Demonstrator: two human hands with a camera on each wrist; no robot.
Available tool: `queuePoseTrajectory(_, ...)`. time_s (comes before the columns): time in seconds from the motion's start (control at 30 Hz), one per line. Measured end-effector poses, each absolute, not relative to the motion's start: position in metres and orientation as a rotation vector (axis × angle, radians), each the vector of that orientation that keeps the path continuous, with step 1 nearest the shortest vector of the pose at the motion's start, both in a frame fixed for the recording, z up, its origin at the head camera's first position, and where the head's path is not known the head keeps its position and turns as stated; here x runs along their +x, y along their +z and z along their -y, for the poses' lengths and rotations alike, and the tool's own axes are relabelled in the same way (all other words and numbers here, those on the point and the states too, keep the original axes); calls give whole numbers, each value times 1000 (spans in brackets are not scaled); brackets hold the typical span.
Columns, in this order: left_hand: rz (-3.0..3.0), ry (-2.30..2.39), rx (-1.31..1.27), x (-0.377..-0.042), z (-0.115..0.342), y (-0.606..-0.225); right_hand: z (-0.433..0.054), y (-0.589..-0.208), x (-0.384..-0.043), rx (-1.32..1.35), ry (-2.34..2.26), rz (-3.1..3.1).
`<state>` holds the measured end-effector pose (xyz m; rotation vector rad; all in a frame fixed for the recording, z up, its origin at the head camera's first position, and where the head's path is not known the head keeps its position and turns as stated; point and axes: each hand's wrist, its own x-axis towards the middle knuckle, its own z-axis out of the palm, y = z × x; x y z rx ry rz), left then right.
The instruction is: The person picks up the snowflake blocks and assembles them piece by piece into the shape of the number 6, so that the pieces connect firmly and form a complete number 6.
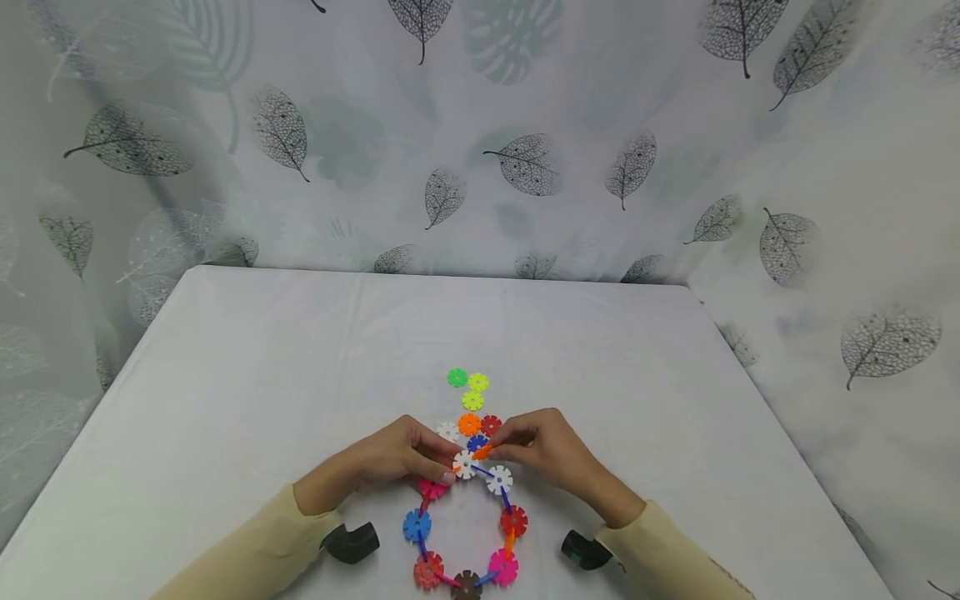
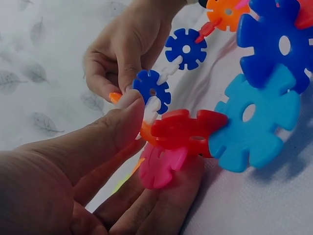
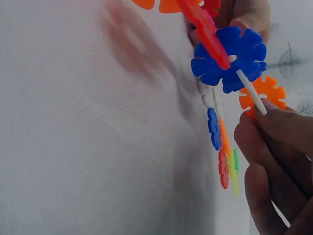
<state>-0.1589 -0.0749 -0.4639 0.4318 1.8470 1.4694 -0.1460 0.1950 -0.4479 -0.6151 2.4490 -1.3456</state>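
A ring of notched plastic snowflake discs, joined edge to edge, lies near the table's front; a white disc (image 1: 465, 465) is at its far side. My left hand (image 1: 397, 454) grips the ring at its upper left, beside a pink disc (image 1: 432, 489). In the left wrist view the thumb (image 2: 129, 120) presses near a blue disc (image 2: 152, 91), with fingers beneath a pink one. My right hand (image 1: 543, 446) pinches an orange snowflake disc (image 3: 275, 90) between thumb and finger, close to the ring's far side. The exact contact between discs is partly hidden by fingers.
Loose discs lie beyond the hands: green (image 1: 457, 377), yellow (image 1: 472, 401), orange (image 1: 469, 424), red (image 1: 491, 426) and white (image 1: 447, 432) among them. A white cloth covers the table (image 1: 300, 358). A leaf-patterned curtain (image 1: 570, 225) stands behind it.
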Motion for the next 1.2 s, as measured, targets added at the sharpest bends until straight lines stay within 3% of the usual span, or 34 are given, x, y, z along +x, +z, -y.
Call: queuePoseTrajectory(1.2,-1840,1433,458,-156,75,-462,-207,-447,-152,-757,-1193,-2464)
